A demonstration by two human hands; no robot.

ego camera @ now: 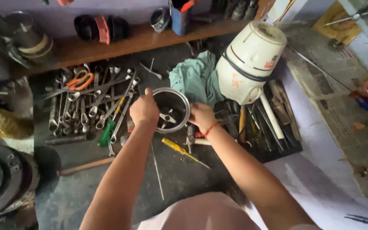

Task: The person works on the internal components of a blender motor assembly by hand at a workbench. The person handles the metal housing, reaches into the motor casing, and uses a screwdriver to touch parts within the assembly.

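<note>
Nearest the camera, both forearms reach down to a steel mixer jar with blades at its bottom. The left hand is clamped on the jar's near-left rim; the right hand grips its right side, fingers hidden behind it. Beyond the right hand leans a white mixer base; left of the left hand lie spanners. Near the right wrist lies a yellow screwdriver. A slipping finger could meet the blades, I judge.
</note>
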